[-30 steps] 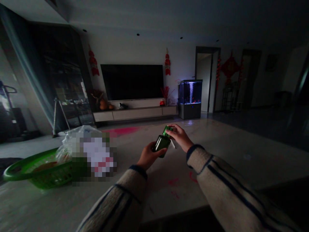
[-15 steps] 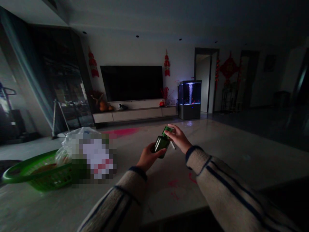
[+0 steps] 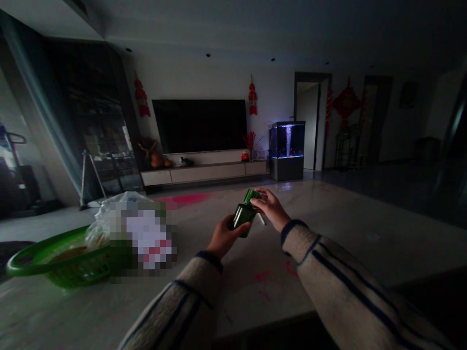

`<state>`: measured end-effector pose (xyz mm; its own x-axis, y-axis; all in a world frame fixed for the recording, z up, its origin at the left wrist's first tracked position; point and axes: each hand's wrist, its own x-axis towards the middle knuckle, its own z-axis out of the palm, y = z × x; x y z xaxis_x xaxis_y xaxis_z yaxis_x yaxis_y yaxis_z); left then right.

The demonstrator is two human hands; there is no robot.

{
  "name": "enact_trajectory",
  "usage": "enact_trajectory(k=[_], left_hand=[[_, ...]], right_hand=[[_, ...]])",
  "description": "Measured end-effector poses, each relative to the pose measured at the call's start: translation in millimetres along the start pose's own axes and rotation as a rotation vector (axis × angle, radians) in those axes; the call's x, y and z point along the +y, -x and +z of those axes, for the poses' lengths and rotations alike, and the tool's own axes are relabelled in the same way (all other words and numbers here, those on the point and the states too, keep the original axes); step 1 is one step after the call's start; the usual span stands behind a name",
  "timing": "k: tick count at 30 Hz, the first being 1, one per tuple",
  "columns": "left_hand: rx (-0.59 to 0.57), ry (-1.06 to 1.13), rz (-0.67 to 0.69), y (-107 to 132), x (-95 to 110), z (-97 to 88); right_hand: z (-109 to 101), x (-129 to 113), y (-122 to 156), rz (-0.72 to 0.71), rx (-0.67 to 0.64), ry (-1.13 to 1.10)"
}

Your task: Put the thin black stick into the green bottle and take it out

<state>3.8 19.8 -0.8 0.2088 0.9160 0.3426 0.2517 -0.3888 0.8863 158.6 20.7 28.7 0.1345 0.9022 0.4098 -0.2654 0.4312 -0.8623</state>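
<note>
Over the table, my left hand (image 3: 226, 234) is wrapped around a small dark green bottle (image 3: 242, 217), which tilts with its top up and to the right. A lighter green cap (image 3: 250, 196) sits at the bottle's top; whether it is fully seated I cannot tell. The fingers of my right hand (image 3: 270, 206) are closed on the cap's right side. Just behind the bottle, a thin white stick-like thing (image 3: 262, 219) shows below my right hand, partly hidden.
On the left of the pale table (image 3: 350, 233) stands a green basket (image 3: 78, 274) with a clear plastic bag (image 3: 126, 198); a blurred-out patch covers part of it. Pink-red stains mark the tabletop. Farther back are a television (image 3: 200, 125), a low cabinet (image 3: 206, 173) and a lit aquarium (image 3: 289, 141).
My right fingers have shifted slightly to the right around the cap, so more of the cap shows. My left hand and the bottle have hardly moved.
</note>
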Motion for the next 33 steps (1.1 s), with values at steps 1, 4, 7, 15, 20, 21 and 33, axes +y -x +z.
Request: enact_trajectory(k=[1, 4, 7, 15, 20, 21, 33], left_hand=[[-0.003, -0.005, 0.005, 0, 0, 0.0], [-0.015, -0.019, 0.020, 0, 0, -0.1], [-0.016, -0.015, 0.016, 0, 0, 0.2], [-0.028, 0.016, 0.013, -1, -3, 0.9], [0.003, 0.023, -0.009, 1, 2, 0.4], [0.009, 0.021, -0.015, 1, 3, 0.4], [0.022, -0.022, 0.000, -1, 1, -0.2]], right_hand=[[0, 0, 0, 0.000, -0.003, -0.001], [0, -3, 1, 0.008, -0.021, 0.003], [0, -4, 1, 0.016, -0.039, 0.014], [-4, 8, -5, -0.104, 0.013, 0.131], [-6, 11, -6, -0.170, -0.047, 0.159], [-6, 10, -6, -0.169, -0.047, 0.161], [-5, 8, -5, -0.052, -0.022, 0.064]])
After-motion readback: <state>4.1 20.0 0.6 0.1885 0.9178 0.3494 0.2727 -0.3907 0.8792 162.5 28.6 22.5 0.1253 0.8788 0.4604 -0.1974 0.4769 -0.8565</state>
